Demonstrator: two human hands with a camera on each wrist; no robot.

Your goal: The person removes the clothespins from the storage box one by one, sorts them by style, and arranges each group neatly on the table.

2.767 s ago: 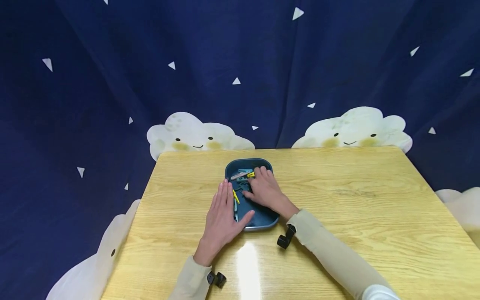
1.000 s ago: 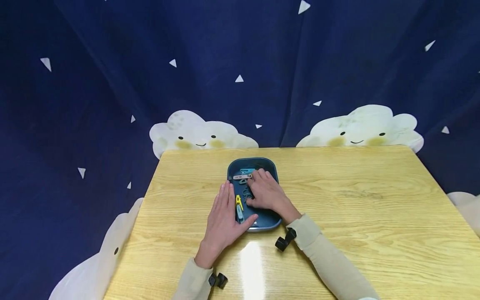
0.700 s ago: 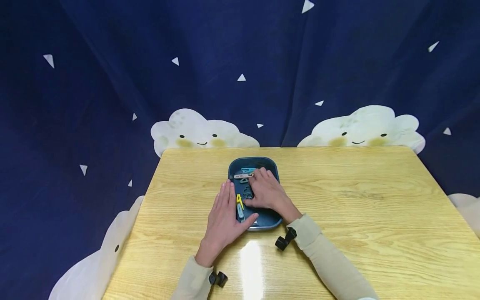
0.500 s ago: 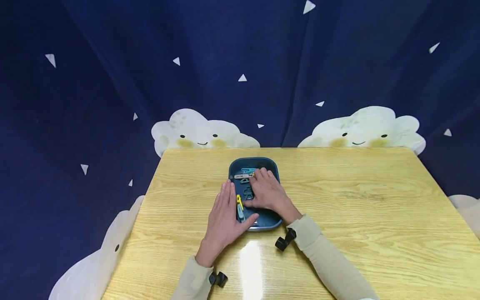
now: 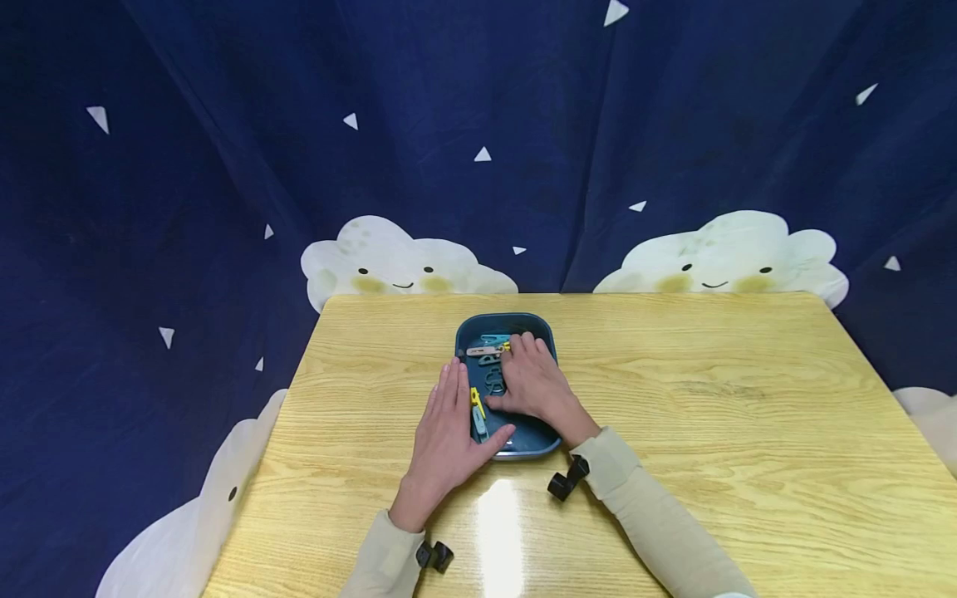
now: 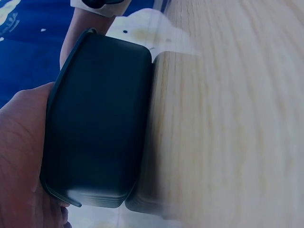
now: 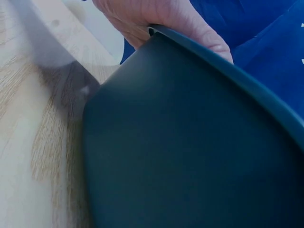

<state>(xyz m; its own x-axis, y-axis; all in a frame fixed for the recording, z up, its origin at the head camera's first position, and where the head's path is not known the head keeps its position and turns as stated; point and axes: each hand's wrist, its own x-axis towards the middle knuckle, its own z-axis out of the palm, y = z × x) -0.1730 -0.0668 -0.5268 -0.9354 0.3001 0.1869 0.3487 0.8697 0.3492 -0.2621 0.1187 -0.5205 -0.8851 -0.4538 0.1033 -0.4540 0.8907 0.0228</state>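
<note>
A dark teal plastic tub (image 5: 508,455) stands on the wooden table with several clothespins in it. My left hand (image 5: 444,428) lies along its left rim, fingers straight and together, thumb spread over the near corner. Beside those fingers are a yellow clothespin (image 5: 476,402) and a light blue clothespin (image 5: 480,422). My right hand (image 5: 534,380) reaches into the tub from the right, fingers bent down; its fingertips are hidden. Close to it lie a pale pink clothespin (image 5: 482,351), a blue clothespin (image 5: 493,339) and dark teal pieces (image 5: 494,381). Both wrist views mostly show the tub's outer wall (image 6: 99,118).
The wooden table (image 5: 710,399) spreads to both sides of the tub. Behind it hangs a dark blue curtain (image 5: 419,183) with white triangles and smiling clouds. A black wrist camera (image 5: 568,479) sits under the right cuff, another black wrist camera (image 5: 435,556) at the left.
The pink clothespin has turned from slanted to nearly level. The yellow and light blue clothespins show more beside the left fingers. The right hand has shifted slightly in the tub; the left stays in place.
</note>
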